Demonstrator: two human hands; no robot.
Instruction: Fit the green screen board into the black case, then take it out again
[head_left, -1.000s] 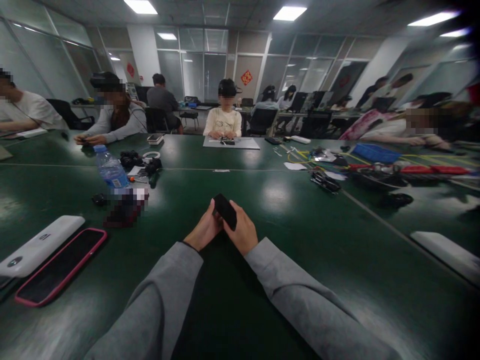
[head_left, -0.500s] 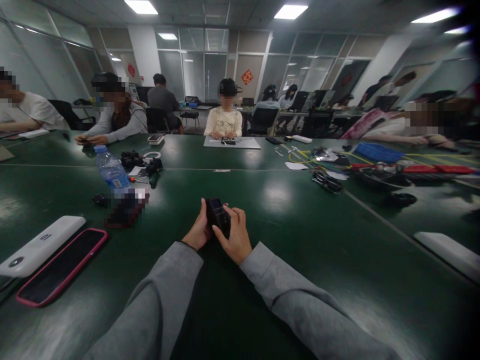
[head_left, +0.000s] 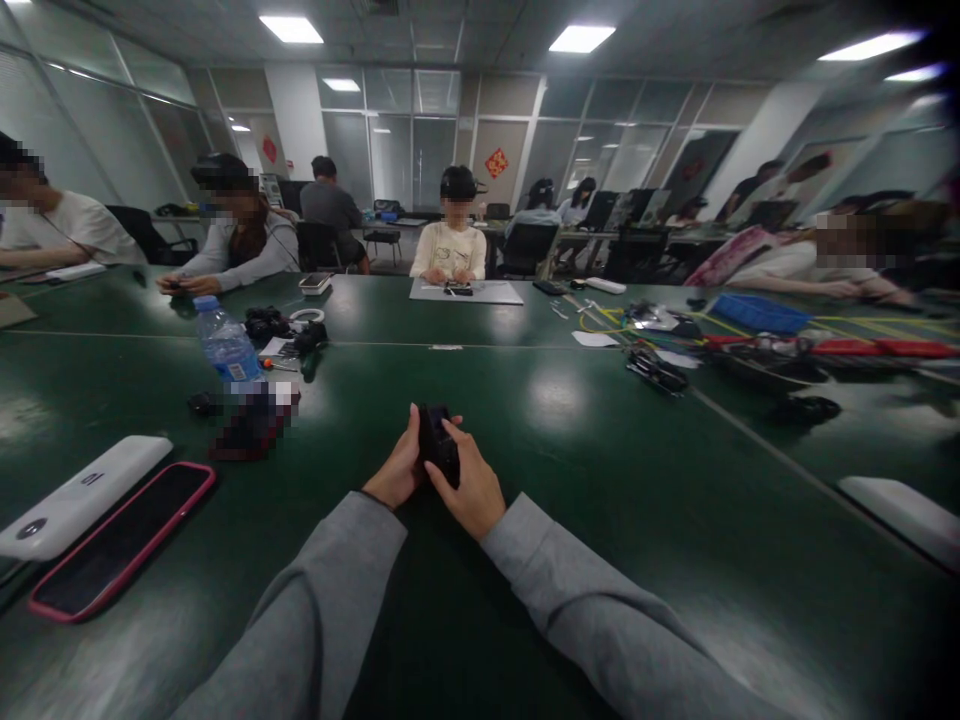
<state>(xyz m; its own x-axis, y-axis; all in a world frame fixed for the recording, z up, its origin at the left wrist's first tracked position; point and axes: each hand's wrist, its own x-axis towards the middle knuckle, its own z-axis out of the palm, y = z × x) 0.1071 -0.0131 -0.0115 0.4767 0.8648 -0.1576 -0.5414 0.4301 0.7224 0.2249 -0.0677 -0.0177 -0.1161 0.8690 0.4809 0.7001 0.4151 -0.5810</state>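
Observation:
A small black handheld device [head_left: 442, 455] is held between my two hands above the green table [head_left: 570, 560]. On the earlier picture its small screen and buttons show; now its face looks dark and the details are hard to make out. My left hand [head_left: 396, 468] grips the device along its left side, thumb pointing up. From the right, my right hand [head_left: 478, 488] closes on it, with the thumb low on the near edge and the index finger over the upper face. The device's underside is hidden.
To the left lie a pink-cased phone [head_left: 124, 545], a white oblong device [head_left: 90, 492], a blurred dark red item [head_left: 251, 425] and a water bottle [head_left: 231, 345]. Cables and a blue tray [head_left: 761, 312] are at the right. Several people sit around; one faces me across the table [head_left: 450, 250].
My right index finger has moved from the device's right edge onto its upper face. The device is turned slightly and its screen shows less. The whole view has shifted slightly downward.

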